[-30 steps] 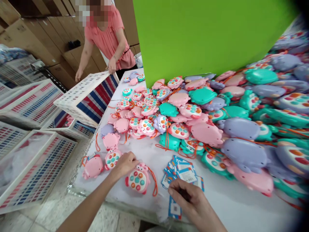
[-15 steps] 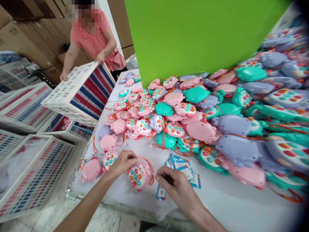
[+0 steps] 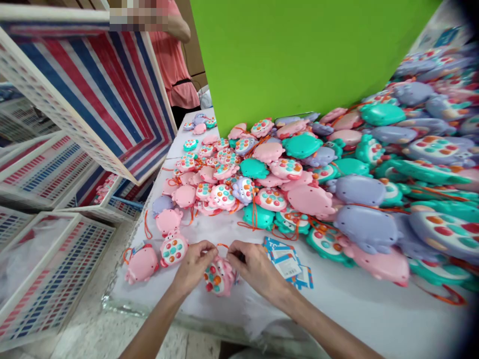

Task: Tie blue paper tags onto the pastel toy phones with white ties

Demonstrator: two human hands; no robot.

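Note:
A pink animal-shaped toy (image 3: 219,279) with coloured round buttons lies on the table between my hands. Its orange cord (image 3: 223,245) bridges the gap between my fingertips. My left hand (image 3: 198,259) is closed in a pinch at the cord, just above the toy. On the other side, my right hand (image 3: 249,262) is also pinched, by the toy's upper right; what its fingertips hold is hidden. Small blue-and-white printed cards (image 3: 288,267) lie to the right of that hand. Left of my left hand are a buttoned pink toy (image 3: 174,249) and another, back up (image 3: 142,264).
A big heap of pink, green and purple toys (image 3: 359,194) covers the right and back of the table, against a green panel (image 3: 310,55). At the left a co-worker in a pink top (image 3: 175,65) stands behind a tilted striped crate (image 3: 97,94). More crates (image 3: 67,264) stand on the floor.
My hands have come together over the pink toy, the right one moving left and the left one rightward. The single card under my right hand no longer shows there. The co-worker's crate is raised and tipped.

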